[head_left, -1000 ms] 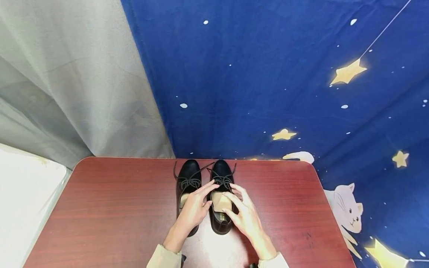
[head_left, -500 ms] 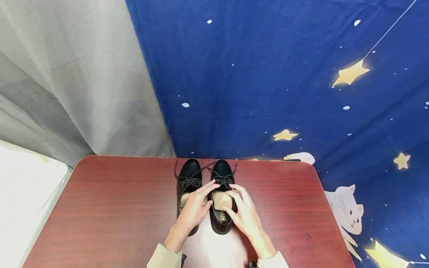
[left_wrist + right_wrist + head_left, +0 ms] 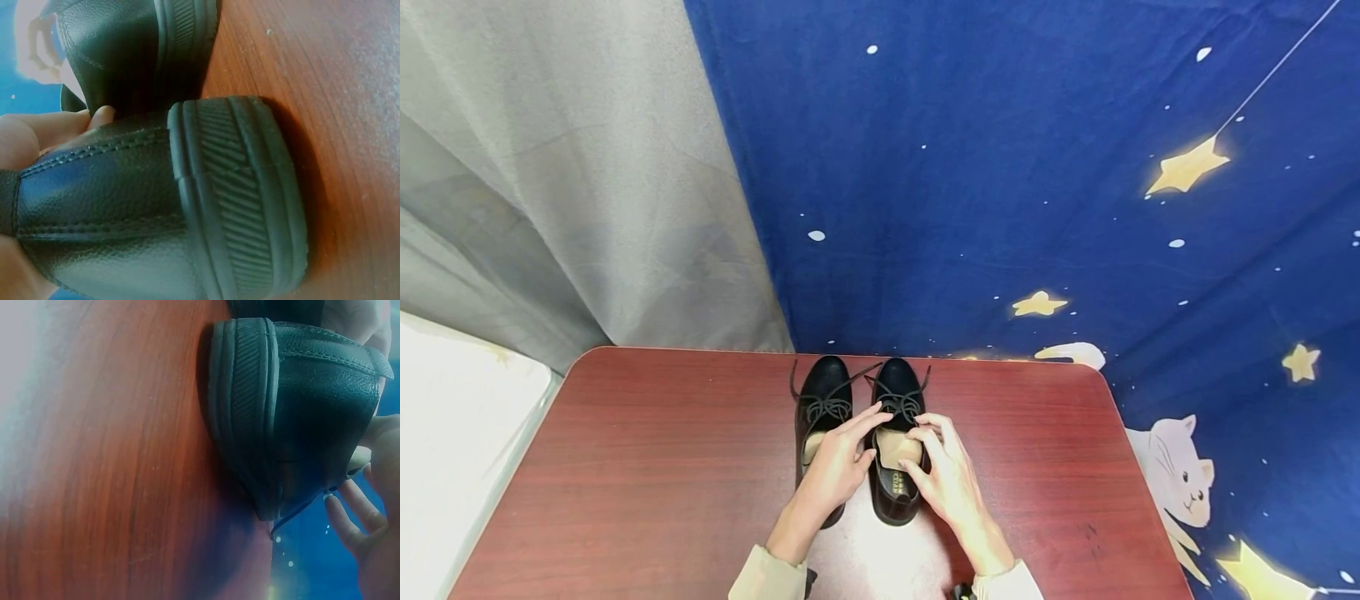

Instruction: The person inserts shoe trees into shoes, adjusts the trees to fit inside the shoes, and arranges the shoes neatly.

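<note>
Two black lace-up shoes stand side by side, toes toward the far table edge: the left shoe (image 3: 826, 379) and the right shoe (image 3: 895, 507). Reaching over the left shoe, my left hand (image 3: 831, 471) has its fingers extended to the lace area of the right shoe, thumb near that shoe's inner side. A beige piece (image 3: 893, 448) shows in the right shoe's opening. Thumb and bent index finger of my right hand (image 3: 953, 483) pinch at its right edge; the contact is partly hidden. In the left wrist view, the left shoe's heel (image 3: 234, 194) fills the foreground.
The shoes stand on a reddish-brown wooden table (image 3: 677, 450). Behind it hangs a blue curtain (image 3: 910, 208) with stars, beside a grey curtain (image 3: 625, 208). A white surface (image 3: 460, 442) lies at the left. Loose lace ends (image 3: 927, 375) stick out by the toes.
The beige piece has shifted slightly forward in the right shoe, baring more of the lettered insole. My right thumb has moved slightly forward with it. My left hand has hardly moved.
</note>
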`<state>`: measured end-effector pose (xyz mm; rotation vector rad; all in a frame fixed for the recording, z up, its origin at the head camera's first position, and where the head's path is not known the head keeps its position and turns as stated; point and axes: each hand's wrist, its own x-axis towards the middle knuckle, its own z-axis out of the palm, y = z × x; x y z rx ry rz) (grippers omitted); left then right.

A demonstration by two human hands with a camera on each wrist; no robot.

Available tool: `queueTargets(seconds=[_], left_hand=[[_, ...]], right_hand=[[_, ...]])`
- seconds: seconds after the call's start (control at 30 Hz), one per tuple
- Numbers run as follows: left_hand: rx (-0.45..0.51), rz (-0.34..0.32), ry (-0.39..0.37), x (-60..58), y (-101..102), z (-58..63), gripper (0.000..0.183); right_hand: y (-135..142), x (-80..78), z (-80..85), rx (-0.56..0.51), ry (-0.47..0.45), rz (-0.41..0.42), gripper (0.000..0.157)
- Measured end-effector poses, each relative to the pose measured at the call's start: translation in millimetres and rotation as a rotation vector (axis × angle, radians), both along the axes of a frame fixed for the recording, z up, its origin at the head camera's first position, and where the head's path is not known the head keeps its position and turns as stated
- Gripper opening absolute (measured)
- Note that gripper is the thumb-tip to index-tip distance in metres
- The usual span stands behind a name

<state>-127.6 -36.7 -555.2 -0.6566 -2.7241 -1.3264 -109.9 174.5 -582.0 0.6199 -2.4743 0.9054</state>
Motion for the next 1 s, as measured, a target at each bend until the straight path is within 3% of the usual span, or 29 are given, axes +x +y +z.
queueTargets(seconds=[1.0], left_hand=[[0.000, -0.010, 0.022, 0.5, 0.3, -2.9, 0.065]], right_hand=[[-7.6, -5.4, 0.2, 0.000, 0.020, -0.078, 0.050]])
